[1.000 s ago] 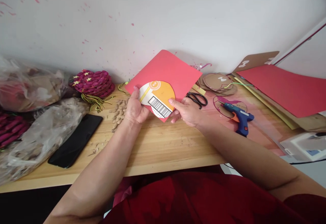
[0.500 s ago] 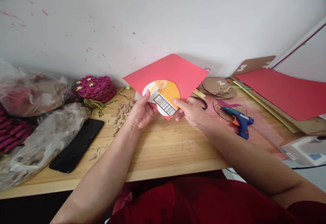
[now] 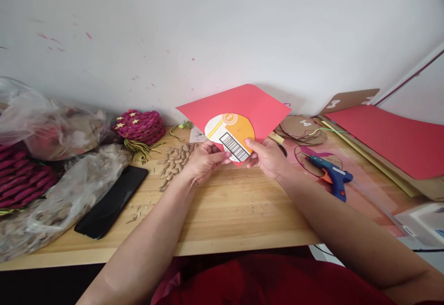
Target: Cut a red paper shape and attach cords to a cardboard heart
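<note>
Between both hands, above the table, is a sheet of red paper (image 3: 243, 101) with one corner pointing toward me. Against its near part lies a rounded cardboard cutout (image 3: 247, 131), printed yellow and white with a barcode. My left hand (image 3: 207, 159) grips the lower left edge, its thumb pressed on the cutout near the barcode's bottom. My right hand (image 3: 268, 157) pinches the right edge, thumb on the yellow print. The fingers behind the sheet are partly hidden. Peanuts in shells (image 3: 175, 164) lie on the table just left of my left hand.
At right rest a blue glue gun (image 3: 331, 173), stacked cardboard cutouts (image 3: 300, 128) and another red sheet (image 3: 391, 133). At left are a black phone (image 3: 111, 202), plastic bags (image 3: 69, 194) and braided purple bundles (image 3: 140, 127). A white wall (image 3: 222, 27) rises behind the wooden table (image 3: 236, 217).
My left thumb has slid from the cutout's upper left down to its bottom edge. The view has shifted slightly, so everything sits a little further right and lower.
</note>
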Motion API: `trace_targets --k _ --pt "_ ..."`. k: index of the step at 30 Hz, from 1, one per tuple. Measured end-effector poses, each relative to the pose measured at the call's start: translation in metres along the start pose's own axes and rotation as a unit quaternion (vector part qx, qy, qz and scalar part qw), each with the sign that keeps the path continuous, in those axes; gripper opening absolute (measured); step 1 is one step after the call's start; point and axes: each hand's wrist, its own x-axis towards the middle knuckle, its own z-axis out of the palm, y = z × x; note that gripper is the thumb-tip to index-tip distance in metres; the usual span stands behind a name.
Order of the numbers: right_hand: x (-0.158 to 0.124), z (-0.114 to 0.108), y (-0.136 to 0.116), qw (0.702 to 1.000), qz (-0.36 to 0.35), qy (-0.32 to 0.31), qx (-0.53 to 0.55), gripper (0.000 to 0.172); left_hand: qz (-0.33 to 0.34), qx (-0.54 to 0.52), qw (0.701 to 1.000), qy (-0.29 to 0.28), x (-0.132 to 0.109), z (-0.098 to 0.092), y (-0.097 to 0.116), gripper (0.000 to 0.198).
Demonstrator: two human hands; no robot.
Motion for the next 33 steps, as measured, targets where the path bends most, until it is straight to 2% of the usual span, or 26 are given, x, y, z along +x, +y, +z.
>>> trace_targets --k 8,11,14,19,27,33 --pt "-0.001 0.002 -0.001 1.000 0.009 -0.001 0.025 0.040 0.013 -0.038 0.999 -0.007 0.003 -0.002 0.002 0.039" --pt "-0.002 0.002 -0.002 0.999 0.019 0.008 0.027 0.039 0.047 -0.091 0.994 0.050 0.008 -0.007 0.008 0.035" --pt "-0.003 0.002 -0.003 1.000 0.014 -0.011 0.012 0.038 0.067 -0.110 0.984 0.119 0.012 -0.012 0.013 0.027" --pt "-0.004 0.003 -0.003 1.000 0.001 -0.024 0.001 0.035 0.077 -0.094 0.981 0.154 0.015 -0.017 0.014 0.020" --pt "-0.003 0.001 -0.002 0.999 -0.007 -0.043 0.002 0.034 0.101 -0.085 0.976 0.175 0.016 -0.018 0.011 0.034" --pt "-0.003 0.002 -0.003 1.000 0.009 -0.019 0.012 0.036 0.107 -0.072 0.977 0.168 0.016 -0.020 0.010 0.043"
